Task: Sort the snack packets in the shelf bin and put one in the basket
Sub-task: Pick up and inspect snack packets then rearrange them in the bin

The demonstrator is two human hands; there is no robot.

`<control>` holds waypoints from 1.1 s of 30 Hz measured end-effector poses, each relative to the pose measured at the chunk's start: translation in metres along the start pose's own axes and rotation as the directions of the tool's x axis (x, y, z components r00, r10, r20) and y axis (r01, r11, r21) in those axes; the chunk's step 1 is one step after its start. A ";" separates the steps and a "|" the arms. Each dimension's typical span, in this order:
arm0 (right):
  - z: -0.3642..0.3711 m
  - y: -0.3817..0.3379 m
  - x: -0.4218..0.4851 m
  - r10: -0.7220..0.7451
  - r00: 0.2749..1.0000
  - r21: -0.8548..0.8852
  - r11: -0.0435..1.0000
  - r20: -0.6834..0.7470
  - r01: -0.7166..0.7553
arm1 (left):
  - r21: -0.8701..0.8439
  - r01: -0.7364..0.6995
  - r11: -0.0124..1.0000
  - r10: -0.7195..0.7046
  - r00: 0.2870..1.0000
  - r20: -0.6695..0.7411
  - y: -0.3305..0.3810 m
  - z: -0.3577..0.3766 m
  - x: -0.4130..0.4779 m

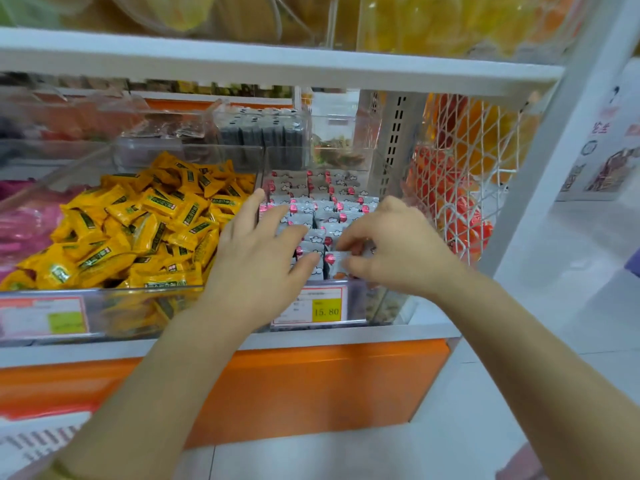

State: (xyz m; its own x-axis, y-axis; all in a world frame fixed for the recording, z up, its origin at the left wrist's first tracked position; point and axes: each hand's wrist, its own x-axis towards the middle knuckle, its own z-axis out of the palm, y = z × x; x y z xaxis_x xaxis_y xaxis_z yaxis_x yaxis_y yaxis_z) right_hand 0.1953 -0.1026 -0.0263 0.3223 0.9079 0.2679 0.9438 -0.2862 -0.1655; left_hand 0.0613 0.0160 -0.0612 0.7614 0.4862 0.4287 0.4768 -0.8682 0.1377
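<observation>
Several white snack packets [323, 204] with red marks stand in rows inside a clear shelf bin [356, 299]. My left hand [256, 254] lies over the left side of the rows, its straight fingers touching the packet tops. Over the front right of the bin, my right hand [391, 244] pinches one white packet [337, 259] between thumb and fingertips. A white slotted basket corner [31, 441] shows at the bottom left.
A neighbouring clear bin holds a heap of yellow candy packets [138, 223]. Dark packets [266, 136] fill a bin behind. A white net [467, 174] with orange goods stands to the right. A price tag [310, 306] reads 15.80. A white shelf board [277, 64] runs overhead.
</observation>
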 end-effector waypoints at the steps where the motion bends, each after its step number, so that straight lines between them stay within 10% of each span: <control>1: 0.003 0.000 -0.001 -0.013 1.000 -0.048 0.999 0.018 0.014 | 0.001 0.003 1.000 -0.003 1.000 0.001 0.001 0.000 0.000; 6: -0.006 0.008 -0.004 0.043 0.989 0.401 0.916 -0.140 0.016 | -0.089 0.029 0.996 -0.027 0.999 0.025 0.001 -0.001 0.002; 11: -0.024 0.026 -0.009 0.405 0.853 0.880 0.460 -0.329 0.121 | -0.251 0.046 0.967 -0.076 0.991 -0.111 0.005 -0.011 0.005; 19: -0.013 0.013 -0.006 0.452 0.891 0.973 -0.178 -0.049 0.144 | -0.544 0.021 0.839 -0.138 0.975 -0.174 0.020 -0.014 0.009; 25: -0.006 0.005 -0.007 0.338 0.941 0.987 -0.152 0.004 0.050 | -0.895 0.210 0.393 -0.488 0.873 -0.010 0.017 -0.019 0.015; 33: -0.007 0.009 -0.003 0.309 0.951 0.968 -0.241 0.015 0.063 | -0.880 0.150 0.451 -0.443 0.893 -0.075 0.007 -0.021 0.017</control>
State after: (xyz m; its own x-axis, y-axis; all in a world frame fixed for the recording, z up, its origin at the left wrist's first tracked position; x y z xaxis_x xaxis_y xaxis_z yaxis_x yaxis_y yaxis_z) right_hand 0.2035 -0.1101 -0.0220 0.5974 0.7793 0.1892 -0.2785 0.4229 -0.8623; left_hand 0.0682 0.0165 -0.0339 0.4361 0.8116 0.3887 -0.0570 -0.4062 0.9120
